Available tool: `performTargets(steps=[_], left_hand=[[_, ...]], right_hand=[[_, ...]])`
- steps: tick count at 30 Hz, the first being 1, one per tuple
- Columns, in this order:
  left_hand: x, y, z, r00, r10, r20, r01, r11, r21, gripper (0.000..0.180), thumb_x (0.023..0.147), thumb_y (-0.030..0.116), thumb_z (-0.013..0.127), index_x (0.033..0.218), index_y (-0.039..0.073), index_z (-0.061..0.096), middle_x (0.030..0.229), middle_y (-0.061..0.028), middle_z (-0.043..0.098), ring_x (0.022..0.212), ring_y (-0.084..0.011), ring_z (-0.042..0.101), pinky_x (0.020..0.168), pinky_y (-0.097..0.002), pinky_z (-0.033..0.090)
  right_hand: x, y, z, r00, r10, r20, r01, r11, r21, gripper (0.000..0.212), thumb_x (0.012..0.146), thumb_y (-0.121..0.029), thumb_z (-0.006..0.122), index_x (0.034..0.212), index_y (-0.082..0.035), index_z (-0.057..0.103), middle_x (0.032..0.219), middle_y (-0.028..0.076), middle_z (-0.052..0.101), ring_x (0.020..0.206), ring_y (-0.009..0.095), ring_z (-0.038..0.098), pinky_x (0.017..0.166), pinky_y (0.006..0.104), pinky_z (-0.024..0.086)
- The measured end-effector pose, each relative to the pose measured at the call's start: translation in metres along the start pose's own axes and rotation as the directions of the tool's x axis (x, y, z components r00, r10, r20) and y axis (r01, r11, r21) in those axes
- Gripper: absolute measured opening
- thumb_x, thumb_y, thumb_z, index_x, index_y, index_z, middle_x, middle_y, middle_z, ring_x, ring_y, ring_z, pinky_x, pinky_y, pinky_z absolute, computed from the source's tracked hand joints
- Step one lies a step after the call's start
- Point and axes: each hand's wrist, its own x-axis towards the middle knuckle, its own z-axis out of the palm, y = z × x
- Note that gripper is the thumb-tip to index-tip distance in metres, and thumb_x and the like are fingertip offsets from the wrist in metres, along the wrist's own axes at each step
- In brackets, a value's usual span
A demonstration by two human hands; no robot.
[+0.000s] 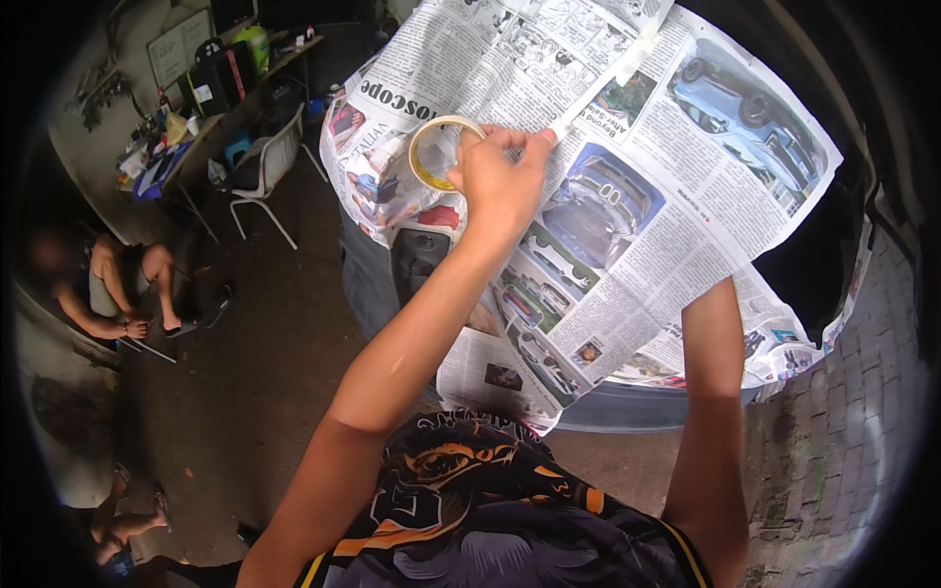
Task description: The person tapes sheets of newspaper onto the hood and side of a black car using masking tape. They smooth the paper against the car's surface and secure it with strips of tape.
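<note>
Left hand (502, 181) and roll of tape (415, 157) over newspaper (676, 245)

The left hand is closed on the roll of tape, whose ring projects to the left of the grip. A pale tape strip (642, 44) runs up and right from the fingertips. Beneath the grip, newspaper covers a curved dark grey part (637, 412). Below and right of it, the right forearm (714, 343) passes under the paper; the right hand is hidden, its grip impossible to tell

Bold blk hdlines (394, 91) on newspaper (676, 250)
</note>
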Motion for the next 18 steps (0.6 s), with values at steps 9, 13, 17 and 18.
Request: performTargets(steps=[9, 13, 17, 18], left_hand=[[0.006, 0.002, 0.002, 0.999, 0.052, -0.002, -0.051, 0.983, 0.175, 0.045, 0.083, 0.044, 0.082, 0.078, -0.001, 0.073, 0.117, -0.0234, 0.060, 0.119, -0.0342, 0.052, 0.108, -0.0528, 0.025], [0.011, -0.001, -0.002, 0.996, 0.068, 0.055, -0.081, 0.954, 0.288, 0.052, 0.080, 0.050, 0.084, 0.074, 0.000, 0.072, 0.104, -0.0203, 0.063, 0.113, -0.0339, 0.054, 0.103, -0.0516, 0.028], [0.008, -0.002, -0.004, 0.976, 0.216, -0.006, -0.201, 0.917, 0.345, 0.056, 0.078, 0.057, 0.084, 0.071, 0.002, 0.070, 0.094, -0.0183, 0.063, 0.108, -0.0338, 0.054, 0.098, -0.0505, 0.029], [0.010, -0.001, -0.003, 0.974, 0.227, -0.014, -0.208, 0.911, 0.356, 0.057, 0.077, 0.058, 0.084, 0.070, 0.003, 0.069, 0.093, -0.0182, 0.063, 0.107, -0.0338, 0.054, 0.097, -0.0505, 0.029]], right_hand=[[0.012, -0.002, 0.010, 1.000, 0.002, 0.001, -0.002, 1.000, -0.018, 0.033, 0.106, -0.025, 0.050, 0.120, 0.004, 0.058, 0.110, 0.014, 0.061, 0.100, 0.026, 0.058, 0.088, 0.0385, 0.047], [0.013, -0.005, 0.010, 1.000, -0.005, -0.004, 0.005, 1.000, -0.022, 0.032, 0.106, -0.024, 0.050, 0.119, 0.004, 0.058, 0.109, 0.014, 0.061, 0.099, 0.025, 0.057, 0.087, 0.0381, 0.047], [0.015, -0.006, 0.012, 1.000, -0.012, -0.006, 0.012, 1.000, -0.027, 0.031, 0.106, -0.024, 0.050, 0.118, 0.004, 0.058, 0.107, 0.013, 0.061, 0.097, 0.025, 0.057, 0.086, 0.0377, 0.046], [0.015, -0.007, 0.011, 1.000, -0.010, -0.008, 0.010, 1.000, -0.027, 0.031, 0.106, -0.023, 0.050, 0.118, 0.004, 0.058, 0.107, 0.013, 0.061, 0.097, 0.025, 0.057, 0.086, 0.0376, 0.046]])
